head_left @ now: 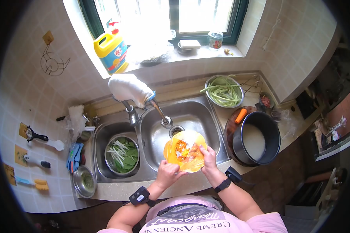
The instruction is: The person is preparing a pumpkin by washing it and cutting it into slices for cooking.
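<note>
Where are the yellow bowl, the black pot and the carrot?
yellow bowl (174,156): head view, left rim, over the sink.
black pot (269,126): head view, inner wall on the right.
carrot (240,115): head view, middle of its length, on the board.

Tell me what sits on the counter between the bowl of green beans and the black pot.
In the head view, an orange carrot lies between the bowl of green beans and the black pot, resting on the round wooden board under the pot.
</note>
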### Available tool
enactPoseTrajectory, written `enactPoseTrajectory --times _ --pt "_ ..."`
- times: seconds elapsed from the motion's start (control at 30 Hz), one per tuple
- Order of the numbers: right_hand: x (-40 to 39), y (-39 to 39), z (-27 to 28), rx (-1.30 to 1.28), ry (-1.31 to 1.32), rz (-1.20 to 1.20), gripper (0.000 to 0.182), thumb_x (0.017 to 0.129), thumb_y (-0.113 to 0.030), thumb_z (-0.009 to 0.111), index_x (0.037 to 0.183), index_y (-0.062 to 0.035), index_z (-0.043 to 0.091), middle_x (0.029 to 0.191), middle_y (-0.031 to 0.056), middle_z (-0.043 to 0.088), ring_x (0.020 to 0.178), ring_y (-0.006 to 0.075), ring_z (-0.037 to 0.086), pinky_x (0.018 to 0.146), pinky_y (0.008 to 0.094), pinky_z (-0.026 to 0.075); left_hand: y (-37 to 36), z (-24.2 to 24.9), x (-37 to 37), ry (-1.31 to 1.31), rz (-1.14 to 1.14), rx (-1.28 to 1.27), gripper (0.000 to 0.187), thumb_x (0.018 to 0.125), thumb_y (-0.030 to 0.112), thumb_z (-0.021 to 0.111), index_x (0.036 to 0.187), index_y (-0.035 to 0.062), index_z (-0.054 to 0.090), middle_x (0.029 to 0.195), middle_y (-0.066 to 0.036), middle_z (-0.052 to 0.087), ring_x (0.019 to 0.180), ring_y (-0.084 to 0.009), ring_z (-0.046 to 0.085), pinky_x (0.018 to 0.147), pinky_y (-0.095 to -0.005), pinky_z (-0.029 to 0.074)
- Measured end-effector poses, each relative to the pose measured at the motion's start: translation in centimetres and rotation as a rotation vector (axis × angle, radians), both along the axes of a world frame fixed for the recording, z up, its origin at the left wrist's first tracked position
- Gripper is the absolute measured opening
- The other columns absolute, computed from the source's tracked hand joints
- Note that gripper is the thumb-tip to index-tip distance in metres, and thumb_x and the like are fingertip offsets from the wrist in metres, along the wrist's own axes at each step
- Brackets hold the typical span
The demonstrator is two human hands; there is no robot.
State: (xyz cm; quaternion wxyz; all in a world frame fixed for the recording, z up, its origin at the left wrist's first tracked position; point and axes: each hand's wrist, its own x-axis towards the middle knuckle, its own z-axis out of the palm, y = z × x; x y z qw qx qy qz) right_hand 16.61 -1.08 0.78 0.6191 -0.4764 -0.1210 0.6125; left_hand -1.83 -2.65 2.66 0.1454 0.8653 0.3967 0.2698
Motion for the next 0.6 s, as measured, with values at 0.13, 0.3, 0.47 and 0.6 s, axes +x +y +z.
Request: enactPoseTrajectory --times 0.13,0.3,0.47,0.6 --pt "-0.1 -0.4 -0.9 -0.029 0.016 -0.028 0.022 0.088 -0.009 0.049 0.105 0.0043 0.051 0.096 0.0124 0.060 0.084 0.0202 0.061 0.075 0.0315 0.051 -0.2 -1.4 -0.4 -0.075 0.026 -0.027 0.040 0.064 0.045 0.071 0.056 0.0110 0.050 0.051 -0.004 0.048 0.048 -0.0215 0.048 0.063 -0.0327 0.034" --pt "-0.6 0.0 -0.5 0.000 0.064 -0.141 0.022 0.088 -0.010 0.050 0.105 0.0041 0.051 0.096 0.0117 0.060 0.084 0.0195 0.061 0.075 0.0304 0.050 1.4 -0.2 -1.5 -0.027 0.151 -0.058 0.044 0.062 0.049 0.071 0.060 0.0096 0.050 0.056 -0.005 0.050 0.051 -0.0212 0.045 0.063 -0.0323 0.031" --pt "0.0 0.5 0.3 0.045 0.118 -0.116 0.023 0.088 -0.011 0.050 0.105 0.0045 0.052 0.096 0.0111 0.060 0.083 0.0186 0.061 0.073 0.0294 0.050 3.2 -2.7 -2.3 -0.222 0.191 -0.239 0.027 0.079 0.026 0.052 0.062 0.0056 0.050 0.057 -0.008 0.050 0.055 -0.0231 0.048 0.059 -0.0330 0.034" --pt "-0.1 -0.1 0.3 0.042 0.127 -0.074 0.025 0.089 -0.012 0.049 0.108 0.0039 0.050 0.099 0.0114 0.059 0.086 0.0194 0.060 0.076 0.0305 0.050 3.6 -4.4 -2.2 -0.424 0.356 -0.509 0.023 0.079 0.016 0.041 0.066 0.0029 0.054 0.058 -0.009 0.052 0.057 -0.0202 0.051 0.054 -0.0306 0.036"
